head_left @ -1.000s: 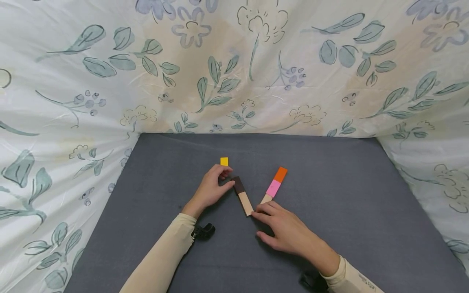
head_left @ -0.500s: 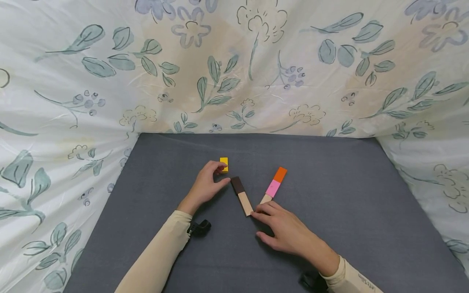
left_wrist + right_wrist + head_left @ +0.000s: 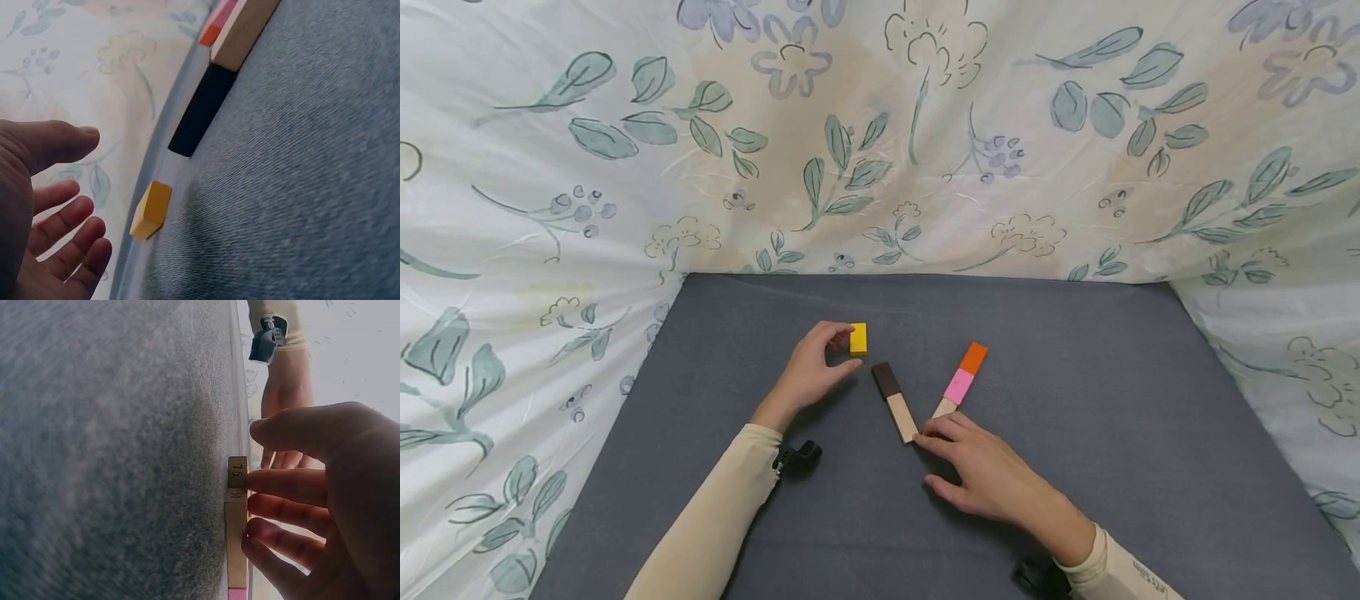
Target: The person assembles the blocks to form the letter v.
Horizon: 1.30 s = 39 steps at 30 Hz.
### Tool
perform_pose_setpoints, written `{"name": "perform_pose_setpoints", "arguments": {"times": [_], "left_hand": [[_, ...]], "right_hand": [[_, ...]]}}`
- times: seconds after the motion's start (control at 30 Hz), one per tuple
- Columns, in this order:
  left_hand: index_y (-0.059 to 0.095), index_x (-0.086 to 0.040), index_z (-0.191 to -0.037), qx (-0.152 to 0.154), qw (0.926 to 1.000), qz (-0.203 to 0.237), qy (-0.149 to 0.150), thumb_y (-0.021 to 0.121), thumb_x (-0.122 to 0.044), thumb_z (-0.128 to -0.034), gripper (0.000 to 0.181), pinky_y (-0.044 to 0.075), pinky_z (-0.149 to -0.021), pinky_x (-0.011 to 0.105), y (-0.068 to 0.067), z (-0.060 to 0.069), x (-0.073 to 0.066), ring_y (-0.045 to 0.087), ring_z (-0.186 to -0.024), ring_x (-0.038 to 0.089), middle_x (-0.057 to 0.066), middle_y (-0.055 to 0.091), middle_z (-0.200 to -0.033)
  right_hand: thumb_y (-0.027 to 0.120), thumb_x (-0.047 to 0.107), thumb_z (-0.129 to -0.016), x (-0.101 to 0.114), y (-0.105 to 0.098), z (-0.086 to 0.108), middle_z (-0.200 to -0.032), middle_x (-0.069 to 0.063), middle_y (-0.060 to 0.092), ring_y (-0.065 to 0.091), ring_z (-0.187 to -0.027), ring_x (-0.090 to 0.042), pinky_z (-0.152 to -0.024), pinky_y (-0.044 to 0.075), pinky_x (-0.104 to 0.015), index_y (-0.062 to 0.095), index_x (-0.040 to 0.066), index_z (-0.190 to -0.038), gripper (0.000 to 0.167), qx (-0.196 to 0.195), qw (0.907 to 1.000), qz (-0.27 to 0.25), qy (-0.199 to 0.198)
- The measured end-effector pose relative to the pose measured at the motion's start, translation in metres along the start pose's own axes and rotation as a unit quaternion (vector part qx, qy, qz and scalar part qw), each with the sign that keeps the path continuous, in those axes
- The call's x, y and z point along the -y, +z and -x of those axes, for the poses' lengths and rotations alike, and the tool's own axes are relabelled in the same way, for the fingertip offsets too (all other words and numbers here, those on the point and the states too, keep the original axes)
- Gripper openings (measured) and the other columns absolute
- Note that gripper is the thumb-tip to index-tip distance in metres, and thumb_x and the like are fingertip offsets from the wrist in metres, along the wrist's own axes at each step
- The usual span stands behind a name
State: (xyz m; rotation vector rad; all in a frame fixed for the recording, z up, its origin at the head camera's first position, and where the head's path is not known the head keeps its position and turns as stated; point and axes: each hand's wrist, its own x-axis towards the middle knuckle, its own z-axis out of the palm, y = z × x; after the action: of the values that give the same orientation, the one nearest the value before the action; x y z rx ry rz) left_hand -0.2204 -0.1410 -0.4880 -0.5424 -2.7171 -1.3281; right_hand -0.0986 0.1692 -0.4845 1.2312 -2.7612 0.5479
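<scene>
A yellow block [image 3: 858, 339] lies on the cloth, with the fingers of my left hand [image 3: 808, 367] at its left edge. The thumb is spread away, and in the left wrist view nothing is between thumb and fingers. To the right, a dark brown block [image 3: 886, 380] meets a light wooden block [image 3: 902, 418] end to end in a slanted line. A second line has an orange block [image 3: 973, 358], a pink block [image 3: 958, 387] and a wooden block [image 3: 945, 407], partly hidden by my right hand [image 3: 988, 467]. That hand's relaxed fingertips touch the wooden blocks [image 3: 236, 540].
Dark grey cloth [image 3: 1112, 400] covers the table under the blocks. A white leaf-patterned curtain [image 3: 850, 167] rises behind and at both sides. Black wrist cameras [image 3: 801, 457] hang below each wrist.
My left hand has drawn left, away from the dark brown block, so the yellow block shows whole. The right hand and all the blocks have stayed where they were.
</scene>
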Motion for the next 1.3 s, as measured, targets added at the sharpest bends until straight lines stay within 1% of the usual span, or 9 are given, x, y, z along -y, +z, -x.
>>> {"name": "perform_pose_setpoints", "arguments": {"times": [0.1,0.23,0.33,0.43,0.67,0.93,1.13,1.3], "left_hand": [[0.062,-0.002,-0.147,0.007,0.9999,-0.005,-0.005,0.086,-0.015,-0.0963,0.058,0.050,-0.107,0.049,-0.004,-0.002,-0.001,0.059,-0.120,0.031,0.013,0.061,-0.134],[0.061,-0.001,-0.147,0.013,0.9999,0.001,-0.007,0.087,-0.015,-0.0952,0.060,0.050,-0.108,0.050,-0.008,-0.005,-0.001,0.059,-0.122,0.032,0.014,0.061,-0.135],[0.061,-0.001,-0.148,0.016,0.9998,0.010,-0.009,0.088,-0.014,-0.0942,0.061,0.049,-0.110,0.051,-0.009,-0.008,0.002,0.059,-0.124,0.033,0.014,0.061,-0.137],[0.061,-0.004,-0.148,0.017,0.9996,0.016,-0.013,0.089,-0.014,-0.0934,0.062,0.048,-0.111,0.050,-0.010,-0.011,0.006,0.058,-0.125,0.033,0.013,0.061,-0.138],[0.060,-0.006,-0.149,0.026,0.9993,0.017,-0.019,0.089,-0.016,-0.0933,0.064,0.047,-0.114,0.050,-0.013,-0.016,0.011,0.057,-0.129,0.031,0.012,0.060,-0.143],[0.059,-0.004,-0.151,0.036,0.9992,0.014,-0.006,0.088,-0.017,-0.0936,0.066,0.046,-0.113,0.053,-0.018,-0.021,0.017,0.056,-0.130,0.034,0.014,0.059,-0.145],[0.057,-0.004,-0.154,0.053,0.9985,0.012,-0.011,0.089,-0.020,-0.0930,0.071,0.045,-0.114,0.053,-0.020,-0.025,0.019,0.055,-0.135,0.033,0.014,0.057,-0.150],[0.056,-0.005,-0.156,0.059,0.9981,0.011,-0.012,0.089,-0.022,-0.0928,0.073,0.045,-0.114,0.054,-0.021,-0.028,0.025,0.054,-0.136,0.034,0.013,0.056,-0.152]], "right_hand": [[0.085,0.030,-0.093,0.000,0.000,0.000,-0.126,0.002,0.063,0.056,-0.119,-0.016,-0.095,0.057,-0.039,0.077,0.009,-0.134,0.047,0.003,1.0000,0.000,0.001],[0.085,0.029,-0.093,0.000,-0.001,0.000,-0.126,0.002,0.063,0.056,-0.120,-0.016,-0.095,0.057,-0.039,0.077,0.009,-0.134,0.047,0.004,1.0000,0.000,0.003],[0.085,0.029,-0.094,0.000,-0.001,0.000,-0.126,0.002,0.063,0.056,-0.120,-0.016,-0.095,0.057,-0.039,0.077,0.009,-0.134,0.046,0.006,1.0000,-0.002,0.004],[0.085,0.029,-0.094,0.000,-0.001,0.000,-0.127,0.002,0.063,0.055,-0.120,-0.016,-0.095,0.057,-0.039,0.077,0.008,-0.134,0.046,0.008,0.9999,-0.004,0.006],[0.085,0.028,-0.094,0.000,-0.002,0.000,-0.126,0.002,0.063,0.055,-0.120,-0.016,-0.096,0.057,-0.038,0.077,0.008,-0.134,0.046,0.005,1.0000,-0.004,0.002],[0.084,0.028,-0.094,-0.001,-0.001,0.000,-0.127,0.002,0.063,0.055,-0.120,-0.016,-0.096,0.057,-0.038,0.077,0.008,-0.134,0.046,0.005,1.0000,-0.004,0.002],[0.085,0.029,-0.094,-0.001,-0.001,0.000,-0.126,0.003,0.063,0.055,-0.118,-0.014,-0.096,0.057,-0.038,0.077,0.009,-0.135,0.047,0.007,1.0000,-0.005,0.005],[0.085,0.029,-0.093,0.000,-0.001,0.000,-0.125,0.003,0.063,0.055,-0.117,-0.014,-0.094,0.057,-0.037,0.077,0.009,-0.135,0.047,0.005,1.0000,-0.006,0.005]]}}
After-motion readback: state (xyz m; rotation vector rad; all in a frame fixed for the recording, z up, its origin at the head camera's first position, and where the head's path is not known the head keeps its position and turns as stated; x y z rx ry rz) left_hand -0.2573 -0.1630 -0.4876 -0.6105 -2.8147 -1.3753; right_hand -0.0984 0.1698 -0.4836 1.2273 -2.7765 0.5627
